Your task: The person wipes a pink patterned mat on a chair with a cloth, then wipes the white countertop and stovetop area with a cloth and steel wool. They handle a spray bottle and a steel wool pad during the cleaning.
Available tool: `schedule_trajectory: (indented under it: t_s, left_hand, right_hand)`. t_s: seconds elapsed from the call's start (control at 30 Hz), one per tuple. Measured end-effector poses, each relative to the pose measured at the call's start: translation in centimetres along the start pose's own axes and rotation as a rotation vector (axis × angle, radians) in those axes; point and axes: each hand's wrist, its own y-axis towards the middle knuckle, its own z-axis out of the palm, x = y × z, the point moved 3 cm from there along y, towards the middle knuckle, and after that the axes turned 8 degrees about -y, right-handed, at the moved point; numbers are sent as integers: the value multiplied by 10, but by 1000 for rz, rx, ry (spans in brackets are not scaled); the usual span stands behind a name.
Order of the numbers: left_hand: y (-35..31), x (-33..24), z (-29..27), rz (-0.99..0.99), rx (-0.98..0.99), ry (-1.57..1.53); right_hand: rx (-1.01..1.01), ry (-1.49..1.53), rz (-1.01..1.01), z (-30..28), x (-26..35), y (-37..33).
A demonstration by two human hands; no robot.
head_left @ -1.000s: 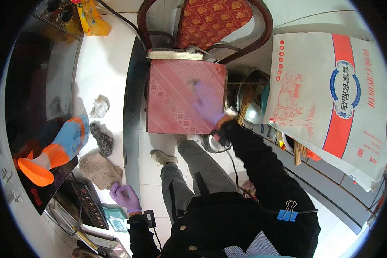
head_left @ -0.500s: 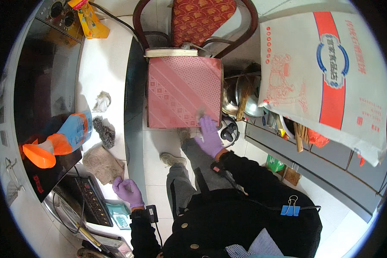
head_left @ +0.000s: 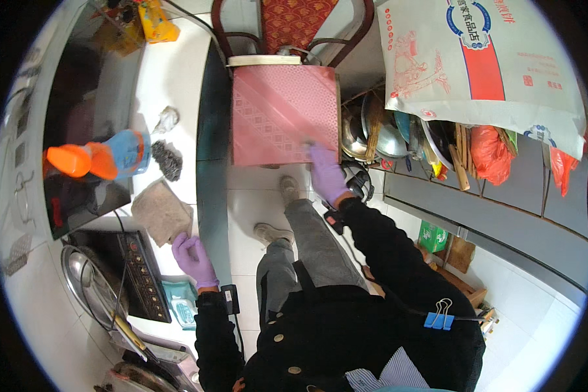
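Both of my hands wear purple gloves. My right hand (head_left: 328,175) is over the near right part of a square top with a pink patterned cover (head_left: 284,104). A small greyish thing (head_left: 308,145), blurred, shows at its fingertips, and I cannot make out what it is. My left hand (head_left: 195,262) is at the edge of the white counter, fingers loosely bent, with nothing visible in it. Its fingertips lie beside the near corner of a brown cloth (head_left: 163,212); whether they touch it is unclear. Beyond the cloth lies a dark steel wool scourer (head_left: 167,161).
On the left, a blue and orange spray bottle (head_left: 121,155) lies by a black glass panel. A black cooktop (head_left: 134,268) and a teal wipes pack (head_left: 181,304) are nearer. A red patterned chair (head_left: 297,26) stands behind. Pans (head_left: 389,138) and a paper bag (head_left: 483,72) fill the right.
The view has shifted, so most things appear higher in the picture. My right hand stays over the pink top, and the small greyish thing has travelled with it. My left hand remains near the cloth.
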Motion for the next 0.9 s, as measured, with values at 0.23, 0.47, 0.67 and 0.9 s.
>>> schedule_trajectory:
  t_s: [0.23,0.47,0.67,0.9]
  left_hand:
    - [-9,-19,-22,-260,103,91]
    - [-31,-69,-69,109,-45,-107]
    - [-28,-98,-74,94,52,-204]
    - [-23,-110,-76,-234,124,-604]
  right_hand:
    - [-1,121,201,0,-20,-18]
    - [117,212,246,-46,7,-14]
    - [446,660,-364,-106,160,-40]
    - [409,915,-649,-198,274,-65]
